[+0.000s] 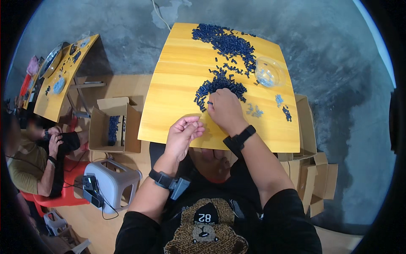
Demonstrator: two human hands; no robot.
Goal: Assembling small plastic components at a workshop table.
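Note:
On the yellow wooden table a heap of small dark blue cylindrical pieces [218,84] lies just beyond my hands. My right hand [226,111] rests at the near edge of this heap, its fingers closed. One small dark blue piece [209,103] shows at its thumb side. My left hand [182,134] hovers over the table's front edge with thumb and fingertips pressed together; whatever they hold is too small to make out. Right of my right hand lie small clear pieces [254,111]. Both wrists wear black straps with devices.
A larger heap of dark blue pieces [228,42] covers the table's far side. A clear bowl [277,70] with small pieces stands at right. Cardboard boxes [97,131] flank the table. At left are a grey stool [112,180] and another person [31,165] sitting beside a second table.

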